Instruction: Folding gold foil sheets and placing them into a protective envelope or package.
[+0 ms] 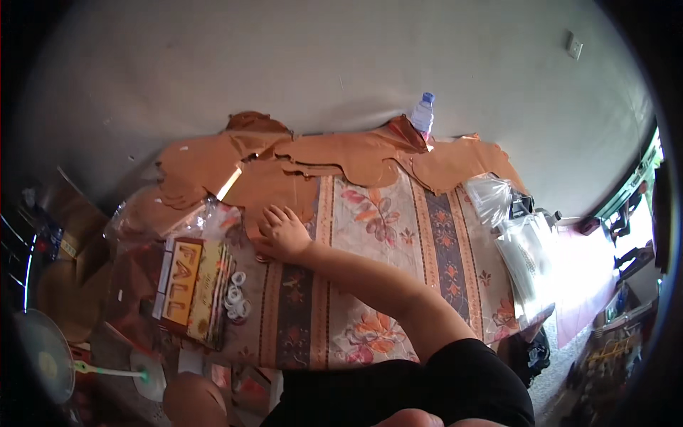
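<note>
Nearest, beyond the black clothing at the lower edge, a fan [46, 352] stands low at the left and a black plastic bag [535, 356] hangs or lies low at the right. On the near left of the floral-covered bench [370, 331] lies a stack of flat printed packs [192, 288], the top ones orange and yellow, with white rings [237, 295] just beside its right side. A little farther, a clear plastic bag [153, 217] has brown material showing in or under it; I cannot tell which.

The right hand [284, 235] lies palm down on the near part of the brown wavy-edged sheets [274, 192], its grip released, fingers slightly spread. The left hand does not show. The step seems to be positioning or smoothing a sheet; shifting it next would call for flat, even pressure, and lifting it for fingertips under an edge. At the right lie clear plastic sleeves [526, 263] with whitish contents. Farthest, the sheets run along the wall [341, 64], beside a blue-capped clear bottle [422, 115]; its fill is unclear.
</note>
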